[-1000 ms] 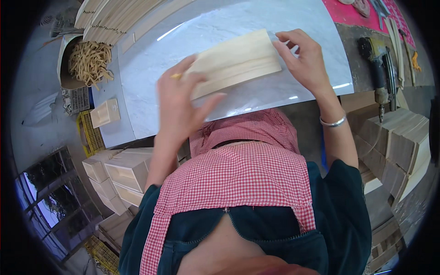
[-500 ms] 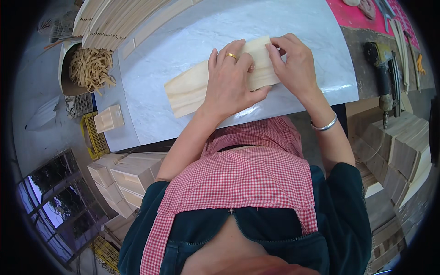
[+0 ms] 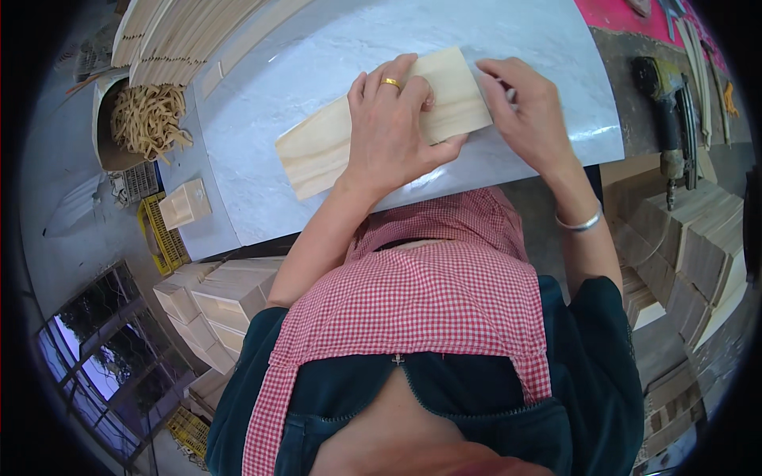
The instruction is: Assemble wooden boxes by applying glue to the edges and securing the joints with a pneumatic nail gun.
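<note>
Between box (image 3: 100, 131) and power tool (image 3: 668, 119), left hand (image 3: 389, 133) lies spread on board (image 3: 313, 155), right hand (image 3: 530, 111) curled (grip unclear)

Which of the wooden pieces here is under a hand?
The flat pale board, under the left hand; the small block and the stacked strips have no hand on them.

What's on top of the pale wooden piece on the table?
The left hand lies across the middle of the wooden piece; bare wood shows at both ends. The surface beneath the palm is covered.
</note>
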The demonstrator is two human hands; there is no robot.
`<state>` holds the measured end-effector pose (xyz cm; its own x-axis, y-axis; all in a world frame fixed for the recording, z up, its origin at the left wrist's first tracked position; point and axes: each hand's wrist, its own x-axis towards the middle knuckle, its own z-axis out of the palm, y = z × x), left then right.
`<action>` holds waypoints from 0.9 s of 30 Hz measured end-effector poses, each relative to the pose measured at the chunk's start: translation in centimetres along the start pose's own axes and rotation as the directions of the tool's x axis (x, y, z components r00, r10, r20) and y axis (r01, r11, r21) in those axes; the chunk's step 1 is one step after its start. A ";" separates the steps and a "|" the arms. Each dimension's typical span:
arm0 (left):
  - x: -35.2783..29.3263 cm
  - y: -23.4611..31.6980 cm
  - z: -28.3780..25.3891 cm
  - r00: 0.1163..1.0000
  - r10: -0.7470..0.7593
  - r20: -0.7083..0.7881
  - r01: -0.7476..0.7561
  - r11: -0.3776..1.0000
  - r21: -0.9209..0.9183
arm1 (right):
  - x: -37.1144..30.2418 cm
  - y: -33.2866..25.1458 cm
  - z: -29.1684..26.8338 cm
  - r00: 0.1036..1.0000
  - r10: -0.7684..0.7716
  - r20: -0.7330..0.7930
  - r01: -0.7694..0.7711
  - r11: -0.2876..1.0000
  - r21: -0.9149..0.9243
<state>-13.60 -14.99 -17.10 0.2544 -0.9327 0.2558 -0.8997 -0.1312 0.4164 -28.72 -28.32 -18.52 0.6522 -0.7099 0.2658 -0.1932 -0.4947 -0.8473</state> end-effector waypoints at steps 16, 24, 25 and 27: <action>0.0 0.1 0.6 0.997 0.057 -0.044 -0.056 0.998 0.029 | -3.9 -0.5 -2.1 0.977 -0.124 0.173 0.170 0.944 -0.282; 0.1 0.2 0.4 0.999 0.044 -0.029 -0.044 0.999 0.019 | -3.8 0.4 -2.4 0.963 -0.165 0.215 0.221 0.937 -0.272; 0.0 0.0 0.4 0.999 0.044 -0.019 -0.044 0.999 0.025 | -3.6 0.4 -2.6 0.973 -0.121 0.198 0.162 0.966 -0.202; -0.1 -0.3 0.2 0.999 0.044 -0.001 -0.043 0.998 0.040 | -3.0 0.2 -3.0 0.984 -0.033 0.177 0.043 0.998 -0.055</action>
<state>-13.40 -14.95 -17.44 0.2153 -0.9372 0.2744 -0.9234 -0.1040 0.3694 -32.92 -27.83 -18.12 0.7776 -0.5933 0.2081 -0.2049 -0.5520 -0.8083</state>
